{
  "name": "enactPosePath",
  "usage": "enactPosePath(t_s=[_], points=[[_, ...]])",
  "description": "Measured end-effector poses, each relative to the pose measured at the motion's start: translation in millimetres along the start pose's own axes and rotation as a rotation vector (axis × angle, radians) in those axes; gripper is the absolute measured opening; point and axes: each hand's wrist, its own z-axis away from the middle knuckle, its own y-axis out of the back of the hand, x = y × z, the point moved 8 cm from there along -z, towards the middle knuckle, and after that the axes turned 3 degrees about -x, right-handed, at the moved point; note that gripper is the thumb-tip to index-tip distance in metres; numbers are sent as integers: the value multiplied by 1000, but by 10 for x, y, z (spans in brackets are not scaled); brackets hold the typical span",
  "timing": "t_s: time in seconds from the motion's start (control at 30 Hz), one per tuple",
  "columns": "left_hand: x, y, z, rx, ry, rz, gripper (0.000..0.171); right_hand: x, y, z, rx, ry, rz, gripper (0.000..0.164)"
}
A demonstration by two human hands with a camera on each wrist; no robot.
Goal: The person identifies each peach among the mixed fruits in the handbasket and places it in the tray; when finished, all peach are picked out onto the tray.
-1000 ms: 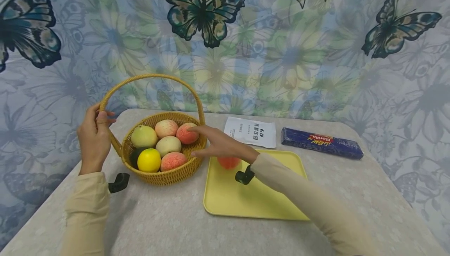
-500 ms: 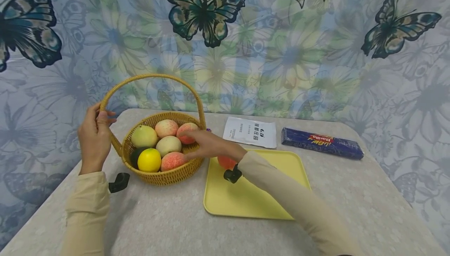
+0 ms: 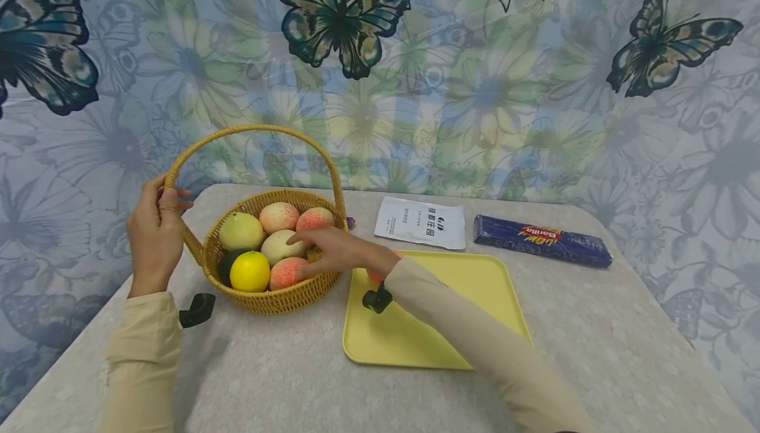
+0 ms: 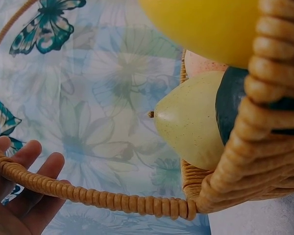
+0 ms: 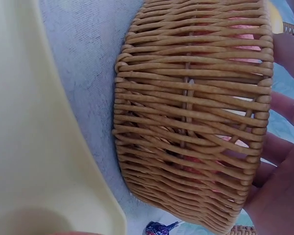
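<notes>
The left fingers [image 4: 51, 166] hold the handle [image 3: 255, 128] of the basket, with the thumb on the near side. They are in the same spot as 1 second ago. The right fingers [image 3: 317, 237] are loose and spread, and they grip no fruit. They have just moved. Before, the thumb was near the edge of the basket [image 3: 267, 304] and a finger was by the far red peach [image 3: 315, 217]. Now they are deeper in. A finger is at the pale peach [image 3: 276, 248], and the thumb is by the near red peach [image 3: 284, 274]. I cannot tell how firmly they touch. I think this means the reach has come to the fruit, but no fruit is up yet. The left fingers seem to keep the basket steady.

The yellow fruit [image 3: 250, 271] and green pear [image 3: 241, 231] are left of the right fingers. Behind those fingers is a yellow tray [image 3: 439, 314] with 1 red fruit [image 3: 374, 276], mostly hidden. A small candy [image 3: 350, 222] lies just past them, beside the basket. Farther right on the desk [image 3: 267, 373] are a white bag [image 3: 420, 222] and a blue pack [image 3: 541, 241].
</notes>
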Motion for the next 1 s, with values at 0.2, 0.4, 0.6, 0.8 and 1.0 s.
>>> enactPosePath(t_s=[0.2,0.4,0.6,0.8,1.0], points=[[4,-15,-13,-9,-5,4,38,30,-25,-23,-38,-40,-36,57],[4,-9,-36,-12,-10,0,38,27,-54,-79,-107,-84,-30,50],[-7,-2,-42,-12,-7,8,38,37,-80,-133,-137,-121,-40,51],[6,13,-35,-4,-11,3,37,19,-97,-167,-164,-120,-30,52],[36,19,-33,3,-13,9,36,11,-109,-176,-181,-140,-14,53]])
